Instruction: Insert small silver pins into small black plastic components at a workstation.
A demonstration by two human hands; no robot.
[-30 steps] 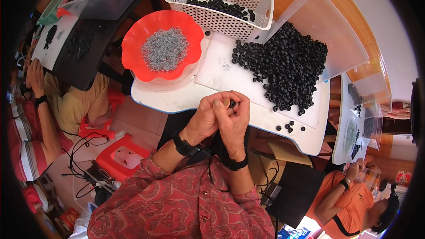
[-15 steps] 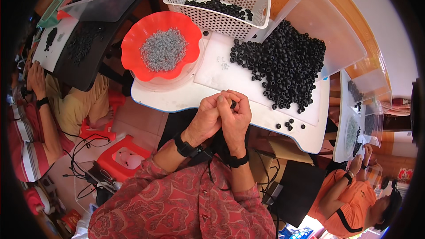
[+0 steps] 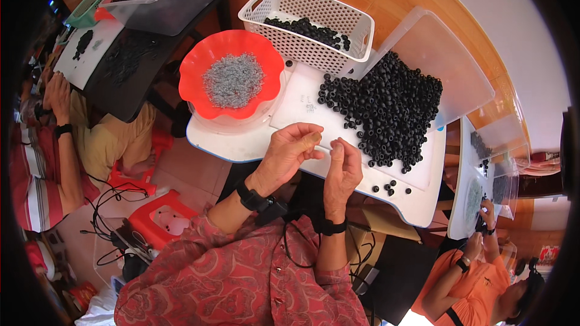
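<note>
Your surface (image 3: pixel 423 202) was a white, smooth board with rounded corners, set over a tiled floor beside an orange wooden wall. Your left hand (image 3: pixel 289 152) hovered above its near edge, the grip pinched shut; whether anything sat between the fingertips, I cannot tell. Your right hand (image 3: pixel 342 166) was just beside it, apart, fingers curled and pinched the same way, contents too small to make out. Beyond both grips lay a heap of small black rings (image 3: pixel 386 108), matte and rubbery-looking, with a few strays right of your right hand. Past your left grip stood a glossy orange bowl (image 3: pixel 193 75) with a wavy rim, holding fine grey bits (image 3: pixel 232 80). Farther off sat a white perforated plastic basket (image 3: pixel 302 15).
</note>
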